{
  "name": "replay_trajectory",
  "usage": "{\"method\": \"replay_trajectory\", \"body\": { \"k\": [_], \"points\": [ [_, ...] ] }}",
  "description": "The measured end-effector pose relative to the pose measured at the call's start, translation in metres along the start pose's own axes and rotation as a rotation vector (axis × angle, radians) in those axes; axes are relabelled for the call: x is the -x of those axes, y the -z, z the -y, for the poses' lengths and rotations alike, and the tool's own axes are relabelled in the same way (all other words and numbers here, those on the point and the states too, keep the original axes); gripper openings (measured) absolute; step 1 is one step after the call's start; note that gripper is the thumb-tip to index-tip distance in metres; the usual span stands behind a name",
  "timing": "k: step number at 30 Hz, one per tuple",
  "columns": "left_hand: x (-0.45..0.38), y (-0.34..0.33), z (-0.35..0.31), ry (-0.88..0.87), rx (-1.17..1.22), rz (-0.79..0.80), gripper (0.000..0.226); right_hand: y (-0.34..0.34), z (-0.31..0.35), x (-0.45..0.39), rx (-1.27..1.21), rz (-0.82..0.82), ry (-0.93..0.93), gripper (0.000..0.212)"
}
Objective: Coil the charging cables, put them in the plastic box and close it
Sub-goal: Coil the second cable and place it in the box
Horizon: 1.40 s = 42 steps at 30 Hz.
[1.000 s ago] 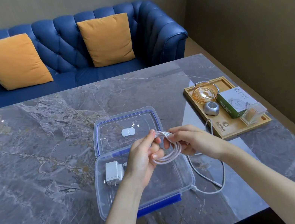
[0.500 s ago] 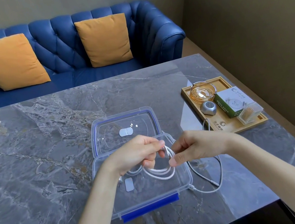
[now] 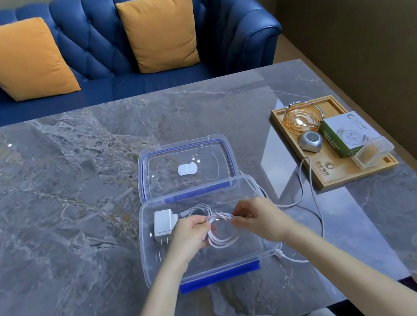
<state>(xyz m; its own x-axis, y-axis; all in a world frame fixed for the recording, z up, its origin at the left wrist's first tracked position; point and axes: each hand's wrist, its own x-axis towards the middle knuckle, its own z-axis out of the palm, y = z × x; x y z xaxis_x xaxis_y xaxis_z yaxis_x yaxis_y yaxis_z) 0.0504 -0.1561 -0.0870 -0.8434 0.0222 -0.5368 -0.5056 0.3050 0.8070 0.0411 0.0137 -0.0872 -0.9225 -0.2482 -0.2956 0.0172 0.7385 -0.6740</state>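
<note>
A clear plastic box [image 3: 150,262] with a blue front latch stands open on the marble table, its lid [image 3: 144,163] lying flat behind it. Inside at the left lies a white charger plug [image 3: 162,225]. My left hand [image 3: 189,234] and my right hand [image 3: 257,216] both hold a coiled white cable [image 3: 224,240] low inside the box, one hand on each side of the coil. A second white cable [image 3: 314,211] lies uncoiled on the table to the right of the box, looping from the box's far right corner round to its front right corner.
A wooden tray [image 3: 325,179] at the right edge of the table carries a glass dish, a small grey device, a green-and-white carton and a clear toothpick box. Behind the table is a blue sofa [image 3: 102,37] with two orange cushions.
Both hands have lowered the coiled cable from above the box down into it. The charger plug, hidden by my left hand half a second ago, shows again.
</note>
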Motion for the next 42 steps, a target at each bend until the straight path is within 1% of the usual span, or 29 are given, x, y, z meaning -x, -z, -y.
{"method": "replay_trajectory", "body": {
  "k": [2, 5, 7, 10, 13, 14, 18, 21, 23, 27, 30, 35, 38, 42],
  "points": [
    [-0.009, 0.0, 0.01, -0.046, -0.244, -0.007, 0.018, -0.008, -0.002, -0.006, 0.078, -0.036, 0.005, 0.019],
    [-0.014, 0.001, 0.017, -0.048, -0.454, 0.02, 0.029, -0.015, -0.004, -0.016, 0.197, -0.034, 0.024, 0.02],
    [-0.016, 0.001, 0.02, -0.024, -0.513, 0.024, 0.029, -0.02, -0.002, -0.022, 0.272, 0.01, -0.003, 0.02],
    [-0.02, 0.006, 0.024, 0.016, -0.548, 0.01, 0.025, -0.029, -0.001, -0.027, 0.253, 0.087, -0.075, 0.02],
    [-0.023, 0.016, 0.029, 0.045, -0.642, 0.021, 0.038, -0.04, -0.001, -0.028, 0.195, 0.135, -0.092, 0.019],
    [-0.025, 0.019, 0.031, 0.057, -0.666, 0.018, 0.039, -0.043, 0.0, -0.028, 0.182, 0.152, -0.098, 0.018],
    [-0.028, 0.022, 0.039, 0.09, -0.76, -0.033, 0.02, -0.058, 0.004, -0.032, 0.125, 0.188, -0.156, 0.019],
    [-0.027, 0.023, 0.046, 0.108, -0.834, -0.096, 0.019, -0.066, 0.009, -0.033, 0.059, 0.19, -0.213, 0.018],
    [-0.028, 0.024, 0.05, 0.117, -0.867, -0.112, 0.019, -0.069, 0.01, -0.034, 0.055, 0.184, -0.22, 0.019],
    [-0.027, 0.026, 0.052, 0.114, -0.877, -0.08, 0.023, -0.073, 0.007, -0.037, 0.02, 0.192, -0.224, 0.018],
    [-0.024, 0.03, 0.052, 0.089, -0.788, -0.07, 0.027, -0.071, 0.004, -0.038, -0.037, 0.194, -0.225, 0.018],
    [-0.019, 0.037, 0.043, 0.054, -0.655, -0.007, 0.03, -0.061, 0.003, -0.04, -0.108, 0.216, -0.213, 0.017],
    [-0.018, 0.036, 0.039, 0.051, -0.696, 0.039, 0.028, -0.058, 0.003, -0.039, -0.1, 0.241, -0.193, 0.016],
    [-0.015, 0.036, 0.03, 0.023, -0.787, 0.077, 0.019, -0.048, 0.006, -0.036, -0.023, 0.283, -0.125, 0.019]
  ]
}}
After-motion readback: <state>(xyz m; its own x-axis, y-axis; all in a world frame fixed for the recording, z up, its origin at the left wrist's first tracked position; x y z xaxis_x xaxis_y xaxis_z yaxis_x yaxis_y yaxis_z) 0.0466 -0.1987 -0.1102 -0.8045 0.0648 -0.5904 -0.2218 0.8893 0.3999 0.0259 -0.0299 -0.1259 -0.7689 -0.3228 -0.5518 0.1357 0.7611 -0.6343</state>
